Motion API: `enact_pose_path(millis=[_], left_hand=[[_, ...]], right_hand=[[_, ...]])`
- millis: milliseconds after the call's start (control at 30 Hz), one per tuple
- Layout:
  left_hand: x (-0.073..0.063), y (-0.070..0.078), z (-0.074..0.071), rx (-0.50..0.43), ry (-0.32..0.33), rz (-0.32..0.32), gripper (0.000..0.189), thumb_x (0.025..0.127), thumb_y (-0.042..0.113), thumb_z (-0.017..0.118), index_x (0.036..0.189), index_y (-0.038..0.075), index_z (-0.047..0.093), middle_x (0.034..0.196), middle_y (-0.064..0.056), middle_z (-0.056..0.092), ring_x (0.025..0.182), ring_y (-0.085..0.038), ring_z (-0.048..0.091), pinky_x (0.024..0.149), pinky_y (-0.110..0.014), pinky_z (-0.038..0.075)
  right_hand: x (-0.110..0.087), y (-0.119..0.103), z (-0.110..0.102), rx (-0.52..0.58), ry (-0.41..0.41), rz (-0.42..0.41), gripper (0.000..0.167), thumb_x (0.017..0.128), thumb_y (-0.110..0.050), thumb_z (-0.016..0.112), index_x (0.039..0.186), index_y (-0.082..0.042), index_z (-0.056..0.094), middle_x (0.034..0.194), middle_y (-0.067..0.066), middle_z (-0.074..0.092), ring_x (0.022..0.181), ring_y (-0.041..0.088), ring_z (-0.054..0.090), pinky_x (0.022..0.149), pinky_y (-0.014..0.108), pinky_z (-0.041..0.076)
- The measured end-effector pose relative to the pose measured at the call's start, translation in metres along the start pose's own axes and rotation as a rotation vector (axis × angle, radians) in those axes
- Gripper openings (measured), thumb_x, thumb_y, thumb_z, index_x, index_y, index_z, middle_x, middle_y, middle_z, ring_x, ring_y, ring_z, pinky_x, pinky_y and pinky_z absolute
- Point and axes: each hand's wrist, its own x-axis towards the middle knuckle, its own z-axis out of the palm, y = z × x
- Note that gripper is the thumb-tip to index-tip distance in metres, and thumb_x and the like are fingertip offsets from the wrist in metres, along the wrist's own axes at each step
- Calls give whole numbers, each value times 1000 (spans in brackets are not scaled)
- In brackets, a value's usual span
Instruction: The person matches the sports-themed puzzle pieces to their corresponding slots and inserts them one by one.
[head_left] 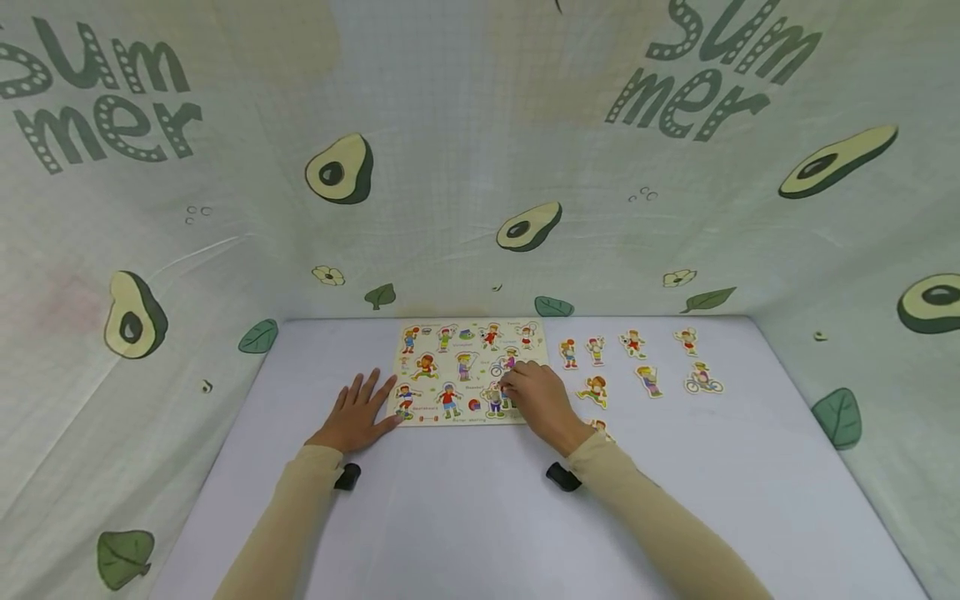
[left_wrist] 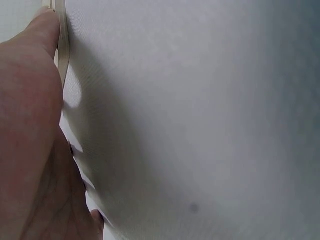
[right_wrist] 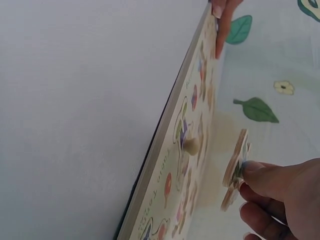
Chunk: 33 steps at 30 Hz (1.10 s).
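Note:
A wooden puzzle board (head_left: 428, 346) with printed children doing sports lies flat on the table. My left hand (head_left: 356, 417) rests palm down at its left edge, fingers spread and straight, thumb touching the near left corner. Over the board's near right part is my right hand (head_left: 542, 402). In the right wrist view its thumb and fingers pinch a wooden puzzle piece (right_wrist: 235, 167), tilted on edge and apart from the board. The piece's picture is mostly turned away. A round wooden knob (right_wrist: 191, 146) stands up from the board beside it.
Loose cut-out figures lie right of the board, among them a cyclist (head_left: 702, 380), a golfer (head_left: 648, 381) and a runner (head_left: 595, 391). One figure (head_left: 600, 427) is partly hidden by my right wrist. A patterned cloth (head_left: 435, 250) hangs behind the white table (head_left: 450, 517).

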Motion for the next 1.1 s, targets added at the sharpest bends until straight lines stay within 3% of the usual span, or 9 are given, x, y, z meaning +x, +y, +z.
enact_pose_path(millis=[300, 600, 800, 1100], left_hand=[[0, 5, -5, 4, -14, -20, 84, 106, 50, 59, 169, 8, 22, 175, -27, 6, 159, -54, -1, 127, -69, 3], [3, 2, -3, 19, -8, -21, 84, 105, 51, 59, 169, 9, 23, 175, -27, 7, 159, -54, 0, 127, -69, 4], [-1, 13, -12, 24, -38, -38, 80, 107, 47, 59, 169, 8, 25, 174, -28, 8, 159, -55, 3, 127, -69, 6], [-2, 12, -10, 22, -39, -46, 81, 107, 47, 58, 169, 9, 23, 175, -27, 7, 160, -54, 1, 127, -68, 4]], right_hand=[[20, -17, 20, 18, -55, -2, 10, 89, -8, 86, 95, -13, 80, 92, -1, 72, 91, 19, 71, 76, 36, 56], [36, -36, 36, 32, -85, -46, 9, 90, -9, 85, 97, -13, 81, 93, -2, 73, 90, 19, 70, 78, 34, 58], [41, -43, 47, 38, -140, -39, 7, 94, -12, 82, 100, -13, 80, 96, -2, 74, 93, 18, 69, 81, 35, 57], [46, -51, 57, -17, -217, -34, 7, 94, -16, 81, 101, -15, 82, 97, -2, 74, 93, 17, 71, 78, 32, 57]])
